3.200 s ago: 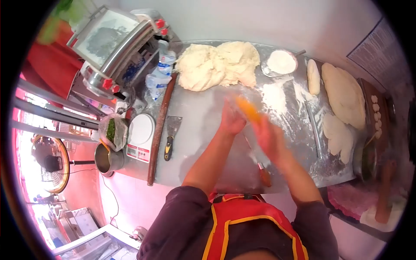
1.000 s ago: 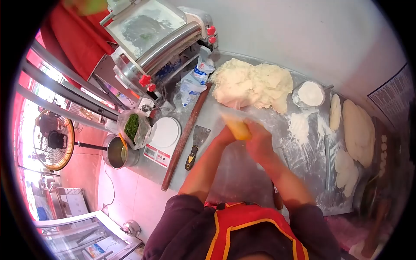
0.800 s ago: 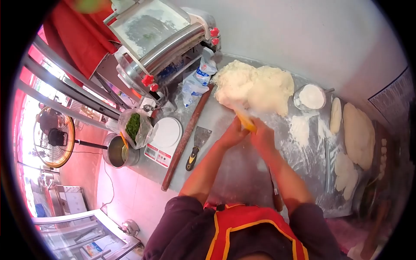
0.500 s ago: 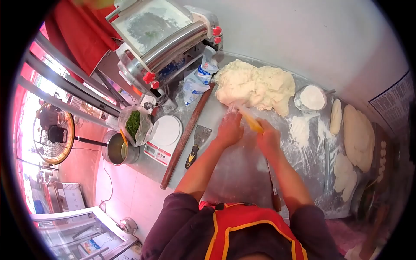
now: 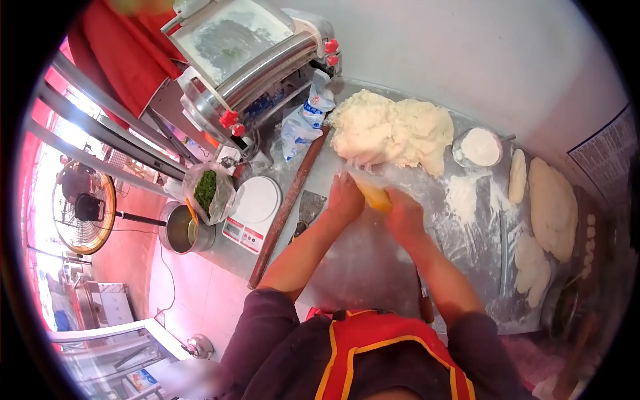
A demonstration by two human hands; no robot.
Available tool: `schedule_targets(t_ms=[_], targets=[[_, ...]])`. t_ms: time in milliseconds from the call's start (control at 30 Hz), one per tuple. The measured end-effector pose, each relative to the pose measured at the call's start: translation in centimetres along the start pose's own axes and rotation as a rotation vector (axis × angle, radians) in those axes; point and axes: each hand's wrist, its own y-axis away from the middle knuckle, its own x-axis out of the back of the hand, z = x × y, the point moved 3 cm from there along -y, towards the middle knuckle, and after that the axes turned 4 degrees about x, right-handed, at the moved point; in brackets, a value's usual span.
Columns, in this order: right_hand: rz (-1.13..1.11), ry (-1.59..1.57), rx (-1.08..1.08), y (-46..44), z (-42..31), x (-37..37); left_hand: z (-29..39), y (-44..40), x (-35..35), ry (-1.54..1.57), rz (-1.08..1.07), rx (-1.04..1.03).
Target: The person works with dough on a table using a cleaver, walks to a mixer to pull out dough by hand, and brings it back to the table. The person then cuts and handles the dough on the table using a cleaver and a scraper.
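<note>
My right hand [image 5: 405, 217] grips a flat yellow scraper [image 5: 375, 197], whose far end looks pale and whitish. My left hand [image 5: 347, 199] is closed against the scraper's left edge; its fingertips are partly hidden. Both hands are above the steel worktop [image 5: 360, 267], on the near side of a large lumpy mass of dough [image 5: 393, 130]. To the left of my left hand lie a metal putty knife [image 5: 311, 205] with a dark handle and a long wooden rolling pin [image 5: 290, 207].
Left are a scale [image 5: 257, 203], bagged greens [image 5: 205, 190], a metal pot [image 5: 180, 230] and a dough roller machine [image 5: 267, 70]. A bowl of flour [image 5: 480, 147], loose flour [image 5: 461, 200] and dough pieces [image 5: 552, 207] lie right. A wall [image 5: 467, 53] stands behind.
My left hand has shifted slightly left and closed in against the scraper. My right hand has come nearer and left, turning the scraper so more of its yellow face shows.
</note>
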Motion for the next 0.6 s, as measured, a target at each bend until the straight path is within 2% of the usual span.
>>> schedule_targets(t_ms=[67,167,267,367,467,500,567,600], targets=[[-0.033,0.003,-0.109,-0.7,1.2,0.0,-0.1,-0.1,-0.5,-0.078,-0.209,0.007],[-0.214,-0.077,-0.419,-1.2,3.5,0.4,0.5,-0.1,1.6,0.216,-0.311,0.046],[-0.084,-0.097,-0.380,-0.9,2.9,1.0,0.1,-1.1,-0.8,1.465,-0.306,0.457],[-0.123,-0.100,-0.306,0.2,-0.5,1.2,-0.1,-2.4,-2.1,2.236,-0.221,0.366],[0.006,-0.103,-0.028,2.0,-2.6,-0.7,0.7,-2.1,-2.5,2.609,-0.140,0.327],[0.096,-0.077,0.011,2.1,-2.0,-1.5,1.7,-1.8,-1.7,2.602,-0.146,0.416],[-0.006,-0.110,-0.166,0.2,-0.5,-0.8,4.0,-1.3,1.3,2.583,-0.154,0.591],[-0.056,-0.126,-0.253,-0.7,0.5,-0.4,3.9,-1.1,0.7,2.588,-0.157,0.530]])
